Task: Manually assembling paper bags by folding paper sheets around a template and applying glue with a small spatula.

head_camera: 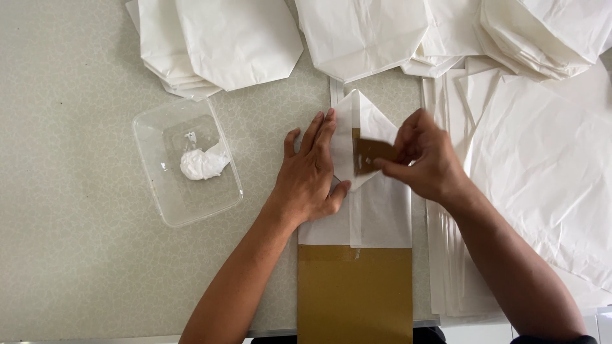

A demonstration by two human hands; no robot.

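A white paper bag lies flat in the middle of the table over a brown cardboard sheet. Its upper end is folded open into a pointed flap, with brown cardboard showing inside. My left hand lies flat, fingers spread, on the bag's left edge and holds it down. My right hand is at the fold, fingertips pinching the paper flap beside the brown patch.
A clear plastic tub with a lump of white paste stands to the left. Stacks of folded white paper bags lie along the far edge. Flat white sheets are piled at the right.
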